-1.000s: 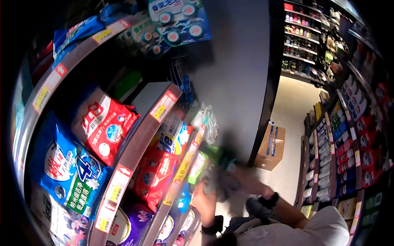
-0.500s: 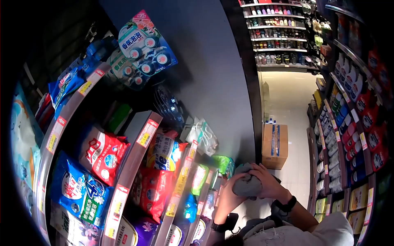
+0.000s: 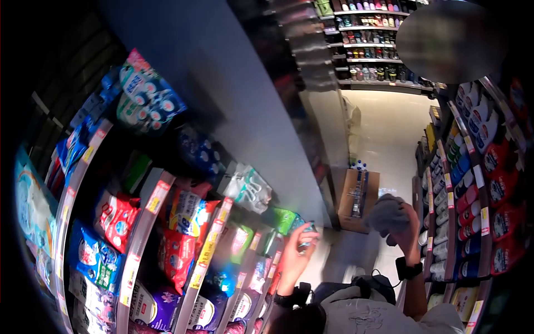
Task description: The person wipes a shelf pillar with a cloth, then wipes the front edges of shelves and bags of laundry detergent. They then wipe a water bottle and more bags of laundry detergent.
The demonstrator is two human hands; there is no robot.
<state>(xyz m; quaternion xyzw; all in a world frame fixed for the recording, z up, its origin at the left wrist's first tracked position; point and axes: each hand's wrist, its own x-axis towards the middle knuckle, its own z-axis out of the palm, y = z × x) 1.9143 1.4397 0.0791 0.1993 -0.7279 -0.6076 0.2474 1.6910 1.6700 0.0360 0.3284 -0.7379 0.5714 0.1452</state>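
A crumpled grey cloth [image 3: 386, 214] is bunched in my right hand [image 3: 410, 231], held up over the aisle floor. My left hand [image 3: 297, 253] is raised beside the end of the left shelves, its fingers curled. A small bluish, dark patch shows at those fingers, too blurred to name. Just behind them hangs a bright green package [image 3: 285, 219]. Close by on the left are a clear bag with white and teal items [image 3: 247, 188] and a blurred blue package [image 3: 223, 281]. Both wrists carry black bands.
Left shelves hold red detergent bags [image 3: 117, 220], blue bags [image 3: 95, 253] and purple packs [image 3: 162, 306]. An open cardboard box [image 3: 350, 192] with bottles stands in the aisle. Bottles fill the right shelves [image 3: 467, 206]. A grey panel [image 3: 239, 106] rises at left centre.
My hands have parted: both were on the grey cloth, and now only the right holds it, farther right. My left hand has moved left toward the shelves. The view has shifted.
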